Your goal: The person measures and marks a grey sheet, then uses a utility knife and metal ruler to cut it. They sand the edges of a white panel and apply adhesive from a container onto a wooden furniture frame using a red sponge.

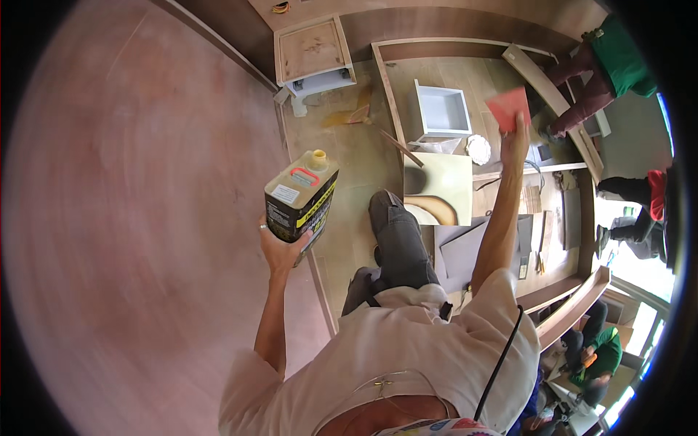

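Note:
My left hand (282, 247) is wrapped round the lower part of a rectangular metal can (302, 192). The can is tilted, with a black and yellow label, a red handle on top and a pale yellow spout. Out to the right, my right hand (515, 142) pinches a flat red sheet (510, 107) by its lower edge; its material cannot be made out. Below that sheet lie a white drawer (443, 112) and a round, crumpled white bundle (478, 150). A cream panel (454, 171) with a dark brown-edged stain lies before my legs.
A broad pinkish board (153, 218) fills the left side. Ahead stands a small cabinet (309, 51); a thin wooden stick (398, 145) leans near it. Wooden frames and a long plank (542, 83) lie at right. People in green (625, 58) and in red (656, 195) are beyond.

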A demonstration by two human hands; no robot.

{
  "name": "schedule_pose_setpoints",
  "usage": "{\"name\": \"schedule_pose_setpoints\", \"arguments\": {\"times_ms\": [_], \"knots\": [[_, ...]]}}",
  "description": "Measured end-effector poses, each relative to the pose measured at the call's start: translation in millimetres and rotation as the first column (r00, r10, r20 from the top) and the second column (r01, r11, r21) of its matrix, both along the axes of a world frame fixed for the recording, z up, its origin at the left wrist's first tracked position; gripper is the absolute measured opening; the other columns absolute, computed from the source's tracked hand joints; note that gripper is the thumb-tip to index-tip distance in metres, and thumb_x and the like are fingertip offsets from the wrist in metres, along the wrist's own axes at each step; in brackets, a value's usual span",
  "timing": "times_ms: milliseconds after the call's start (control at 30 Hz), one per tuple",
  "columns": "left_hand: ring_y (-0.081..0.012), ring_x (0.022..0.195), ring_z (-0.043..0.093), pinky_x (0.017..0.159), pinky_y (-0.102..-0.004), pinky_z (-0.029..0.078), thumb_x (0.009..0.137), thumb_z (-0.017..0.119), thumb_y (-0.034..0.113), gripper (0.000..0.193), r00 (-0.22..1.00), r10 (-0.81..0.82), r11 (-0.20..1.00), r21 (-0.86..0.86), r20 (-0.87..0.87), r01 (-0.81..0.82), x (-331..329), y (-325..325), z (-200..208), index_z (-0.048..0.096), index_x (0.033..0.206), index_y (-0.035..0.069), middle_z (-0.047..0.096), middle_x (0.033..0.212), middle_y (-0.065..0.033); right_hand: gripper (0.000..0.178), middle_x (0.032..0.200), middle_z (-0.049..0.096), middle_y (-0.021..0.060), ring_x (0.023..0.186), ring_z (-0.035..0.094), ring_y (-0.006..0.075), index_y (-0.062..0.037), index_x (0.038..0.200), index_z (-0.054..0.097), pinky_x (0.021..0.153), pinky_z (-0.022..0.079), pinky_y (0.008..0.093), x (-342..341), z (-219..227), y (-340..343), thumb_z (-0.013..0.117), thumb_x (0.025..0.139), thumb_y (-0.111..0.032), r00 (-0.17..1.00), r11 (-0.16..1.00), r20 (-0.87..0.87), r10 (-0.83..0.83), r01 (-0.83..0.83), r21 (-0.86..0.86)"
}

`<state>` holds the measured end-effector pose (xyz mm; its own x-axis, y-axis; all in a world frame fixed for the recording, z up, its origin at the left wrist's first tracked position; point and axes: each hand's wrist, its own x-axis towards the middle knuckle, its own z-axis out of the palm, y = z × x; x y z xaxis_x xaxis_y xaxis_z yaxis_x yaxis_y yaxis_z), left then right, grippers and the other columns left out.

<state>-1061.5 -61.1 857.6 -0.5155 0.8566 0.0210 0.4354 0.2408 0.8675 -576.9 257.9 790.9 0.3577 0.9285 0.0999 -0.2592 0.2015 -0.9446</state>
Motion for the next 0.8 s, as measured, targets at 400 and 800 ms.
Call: {"name": "schedule_pose_setpoints", "arguments": {"times_ms": [400,800], "knots": [[-0.0265,0.107,0.058,0.095,-0.0387,0.046,0.057,0.089,0.015,0.089,0.982,-0.188,0.952,-0.247,0.003,0.183,-96,193,-63,0.041,0.13,-0.003,0.059,0.115,-0.0165,0.043,0.117,0.063,0.0043,0.106,0.06,0.0152,-0.0055,0.134,0.052,0.092,0.048,0.0337,-222,-145,125,0.059,0.097,-0.027,0.813,0.647,-0.402,0.421,-0.58,-0.495],[-0.0291,0.11,0.056,0.096,-0.0401,0.045,0.057,0.088,0.015,0.091,0.927,-0.371,0.862,-0.387,-0.045,0.326,-179,424,-46,0.038,0.131,-0.003,0.056,0.116,-0.0182,0.034,0.109,0.065,0.0007,0.1,0.059,0.0093,-0.0044,0.125,0.059,0.09,0.046,0.0267,-338,-165,259,0.061,0.097,-0.024,0.697,0.56,-0.263,0.667,-0.702,-0.44]]}}
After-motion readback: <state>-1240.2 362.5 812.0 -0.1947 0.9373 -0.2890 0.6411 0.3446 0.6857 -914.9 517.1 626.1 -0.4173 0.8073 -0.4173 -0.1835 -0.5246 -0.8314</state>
